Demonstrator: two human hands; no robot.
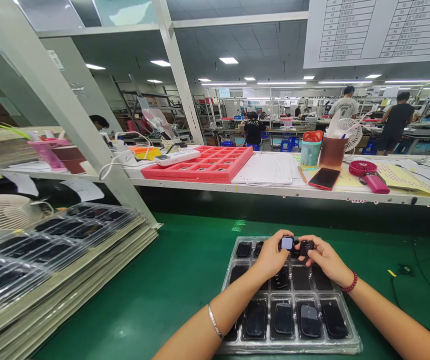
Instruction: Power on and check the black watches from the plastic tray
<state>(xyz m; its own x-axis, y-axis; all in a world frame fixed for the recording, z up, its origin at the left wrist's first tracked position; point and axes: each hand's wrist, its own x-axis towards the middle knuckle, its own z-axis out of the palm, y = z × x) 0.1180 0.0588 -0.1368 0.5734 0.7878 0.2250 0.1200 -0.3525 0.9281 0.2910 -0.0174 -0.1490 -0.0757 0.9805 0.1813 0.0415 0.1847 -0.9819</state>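
My left hand [273, 256] is closed on a smartwatch body [287, 243] whose square screen is lit pale. Close beside it, my right hand [324, 257] pinches a second, dark smartwatch body [306, 247] with faint marks on its face. Both watches are held above the far rows of a clear plastic tray [354, 345]. Dark watch bodies, such as one in the front row [310, 320], lie in the tray's compartments. My hands and forearms cover some of the compartments.
Stacked trays of dark watches [68, 250] stand at the left on the green mat [184, 260]. A black cable [397, 295] lies at the right. The shelf ahead holds a red foam tray [215, 175], papers [265, 169], a phone [324, 178] and a pink handheld fan [376, 182].
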